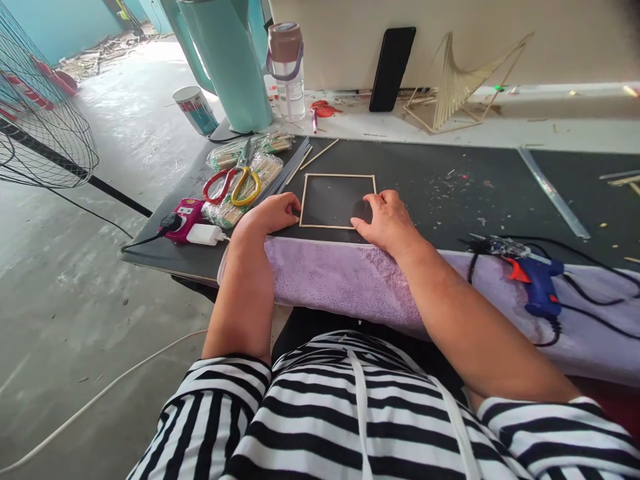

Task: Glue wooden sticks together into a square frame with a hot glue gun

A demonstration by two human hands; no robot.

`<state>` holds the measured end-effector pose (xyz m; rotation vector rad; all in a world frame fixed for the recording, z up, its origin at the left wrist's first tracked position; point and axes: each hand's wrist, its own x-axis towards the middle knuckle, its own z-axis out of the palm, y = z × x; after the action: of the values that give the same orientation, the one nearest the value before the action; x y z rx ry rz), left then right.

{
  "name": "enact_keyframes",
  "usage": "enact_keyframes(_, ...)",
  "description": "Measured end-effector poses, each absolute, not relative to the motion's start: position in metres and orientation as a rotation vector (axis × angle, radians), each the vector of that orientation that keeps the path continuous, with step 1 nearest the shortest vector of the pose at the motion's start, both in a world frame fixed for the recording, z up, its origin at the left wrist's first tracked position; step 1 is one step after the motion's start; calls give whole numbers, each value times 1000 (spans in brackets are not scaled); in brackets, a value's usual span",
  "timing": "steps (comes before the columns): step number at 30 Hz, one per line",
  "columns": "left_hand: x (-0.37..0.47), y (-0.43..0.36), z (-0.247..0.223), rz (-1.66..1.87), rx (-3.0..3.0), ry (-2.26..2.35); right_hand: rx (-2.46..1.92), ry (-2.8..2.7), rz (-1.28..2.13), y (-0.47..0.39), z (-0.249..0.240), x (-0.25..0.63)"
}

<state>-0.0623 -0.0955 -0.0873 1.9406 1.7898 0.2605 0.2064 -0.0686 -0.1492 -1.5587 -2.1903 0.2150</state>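
A rectangular frame of thin wooden sticks (pixel 337 175) lies flat on the dark tabletop (pixel 425 173). My left hand (pixel 275 212) is at the frame's left side, its fingers curled and their tips touching the lower left corner. Over the right side rests my right hand (pixel 385 219), with thumb and fingertips around the lower right corner. Part of that corner is hidden by the hand. Loose sticks (pixel 320 155) lie just behind the frame.
Scissors (pixel 245 175) lie on wrapped stick bundles (pixel 265 175), beside a pink power socket (pixel 184 217). A blue glue gun (pixel 543 283) with cables rests on purple cloth (pixel 320 273) at right. Behind stand a bottle (pixel 287 73), a phone (pixel 393 70) and a stick model (pixel 450 93).
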Motion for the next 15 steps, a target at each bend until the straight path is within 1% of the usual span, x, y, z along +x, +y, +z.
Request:
enact_keyframes(5, -65, -93, -90, 247, 1956, 1778, -1412, -2029, 215, -64, -153, 208)
enact_keyframes(8, -67, -91, -91, 244, 1959, 1777, -1316, -1835, 179, -59, -142, 212)
enact_keyframes(12, -67, -91, -91, 238, 1962, 1779, -1226, -1635, 166, -69, -97, 232)
enact_keyframes(15, -67, -91, -90, 227, 1968, 1776, -1135, -1649, 189, -103, -51, 259)
